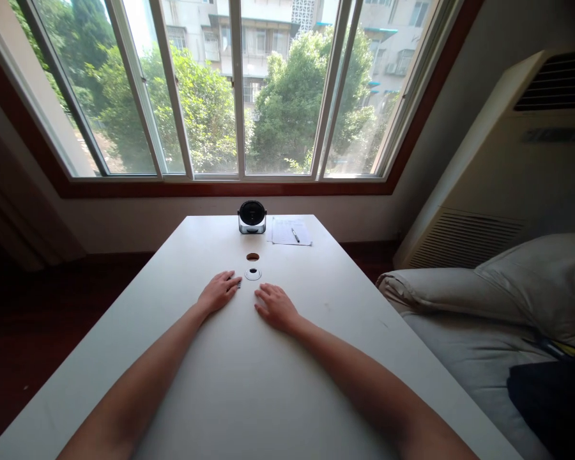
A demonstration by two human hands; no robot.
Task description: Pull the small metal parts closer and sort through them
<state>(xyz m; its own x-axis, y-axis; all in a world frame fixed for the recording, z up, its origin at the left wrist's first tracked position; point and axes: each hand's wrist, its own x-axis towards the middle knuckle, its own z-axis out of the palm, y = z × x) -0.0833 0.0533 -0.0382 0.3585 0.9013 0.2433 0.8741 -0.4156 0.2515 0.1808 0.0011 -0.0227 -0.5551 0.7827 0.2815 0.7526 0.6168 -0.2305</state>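
L hand [218, 292] palm-down on the white table [249, 390], fingers loosely spread, pointing fwd & R. Small dark bit [239, 285] right by its fingertips; can't tell if touching. R hand [275, 308] also palm-down, slightly nearer the body; fingers bent a little, close tog., thumb apart, nothing pinched that shows.

Ring [253, 278], white w/ dark centre, lies flat just past the gap btwn the hands, near both, apart from R fingertips. Hole [252, 257] in the tabletop just beyond it, in line w/ the fan [252, 214]: round, black, on a stand, facing the body, close to far edge. Papers [282, 234] just R of fan, nr far R corner, pen [295, 235] on top at a slant.

Edges: far edge short & straight, nr the wall under the window [282, 115]; L & R edges splay out twd the body. Wide strip of top btwn L forearm & L edge, dark floor [33, 338] beyond; similar strip out from R hand, narrowing nr the R elbow. Lane of tabletop btwn the forearms too. Sofa [441, 287] sits along R edge, dark cloth [551, 402] on it; big AC unit [498, 166] behind, by the wall.
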